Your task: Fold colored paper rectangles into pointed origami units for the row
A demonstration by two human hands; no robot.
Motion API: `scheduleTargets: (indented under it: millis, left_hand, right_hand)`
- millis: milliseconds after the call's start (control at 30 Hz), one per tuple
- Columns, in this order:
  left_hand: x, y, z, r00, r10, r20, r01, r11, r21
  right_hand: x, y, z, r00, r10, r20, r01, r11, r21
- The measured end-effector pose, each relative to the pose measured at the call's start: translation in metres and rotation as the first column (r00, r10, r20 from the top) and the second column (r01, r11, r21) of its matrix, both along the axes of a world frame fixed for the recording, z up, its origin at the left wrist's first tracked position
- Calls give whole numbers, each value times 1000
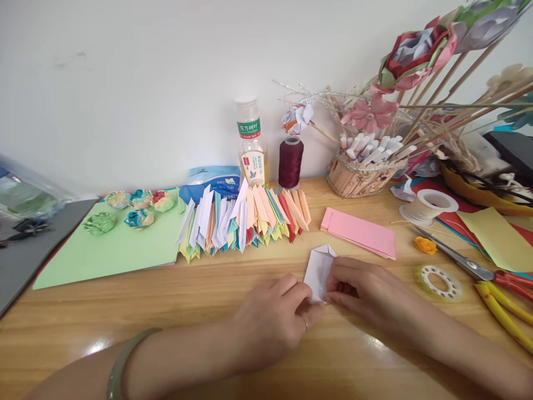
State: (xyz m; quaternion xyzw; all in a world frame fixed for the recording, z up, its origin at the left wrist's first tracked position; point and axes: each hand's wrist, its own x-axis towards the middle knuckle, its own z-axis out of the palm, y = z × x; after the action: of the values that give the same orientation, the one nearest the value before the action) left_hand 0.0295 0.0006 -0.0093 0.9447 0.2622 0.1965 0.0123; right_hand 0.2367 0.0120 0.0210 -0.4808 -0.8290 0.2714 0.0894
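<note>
A small white sheet of paper (318, 271) lies on the wooden table, its far corners folded inward to a blunt point. My left hand (277, 314), with a ring on one finger, pinches the paper's near left corner. On the other side, my right hand (360, 283) has its fingers closed on the near right edge. The fingertips hide the sheet's near end. Just beyond my right hand lies a stack of pink paper strips (358, 232). A row of folded paper pieces (241, 219) in several colours stands beyond my left hand.
Several paper flowers (140, 218) sit on green sheets (112, 258) at left. A bottle (251, 150) and a dark red thread spool (290, 163) stand by the wall. Right are a basket of pens (362, 176), white thread (428, 204), a tape roll (439, 281), scissors (470, 266) and yellow-handled pliers (502, 311).
</note>
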Motion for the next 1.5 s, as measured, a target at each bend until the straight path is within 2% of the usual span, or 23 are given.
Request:
scheduleTargets:
  millis: [133,267,367,500,567,667,767,867,933,967,1067,1133,1300,1500]
  left_hand:
    - [2,-2,0,1000,-1,-28,0,999,-44]
    - [1,-2,-1,999,-30,-33,31,1000,5]
    - [0,0,-1,999,-49,-23,50,997,58]
    - [-4,9,0,999,-37,17,35,990,138]
    - [-7,14,2,1000,-13,-1,13,984,175]
    - [-10,18,6,998,30,-58,-19,984,179]
    - [-9,18,9,997,17,-76,-8,993,116]
    - [-8,16,8,999,-20,-29,21,998,53]
    - [-7,15,5,1000,-25,10,25,998,54]
    - [-7,15,3,999,-26,19,25,998,64]
    - [-8,16,-1,999,-49,3,49,995,92]
    - [-8,16,-1,998,-67,2,66,992,105]
    - [-10,21,1,996,-89,19,88,995,48]
    - [-13,28,5,993,-113,45,113,994,-1]
  right_hand:
    - [3,1,-3,994,-64,92,57,996,75]
    - [10,3,-3,984,-67,162,49,993,111]
    - [15,7,2,988,23,153,-48,985,165]
    - [16,7,12,958,270,96,-286,917,278]
    - [13,4,15,943,324,70,-331,909,252]
    - [5,-3,17,941,339,7,-336,928,163]
    - [-2,-10,17,939,337,-70,-331,940,83]
    - [-3,-10,15,935,337,-114,-331,941,70]
    - [-1,-8,10,948,297,-118,-284,952,112]
    - [1,-7,7,964,235,-122,-217,966,142]
    - [4,-4,-3,988,-68,-136,96,973,210]
    - [4,-3,-7,972,-195,-131,218,956,194]
    - [-3,-1,-9,972,-201,-123,213,973,94]
    - [-2,-2,-12,988,-84,-126,106,978,178]
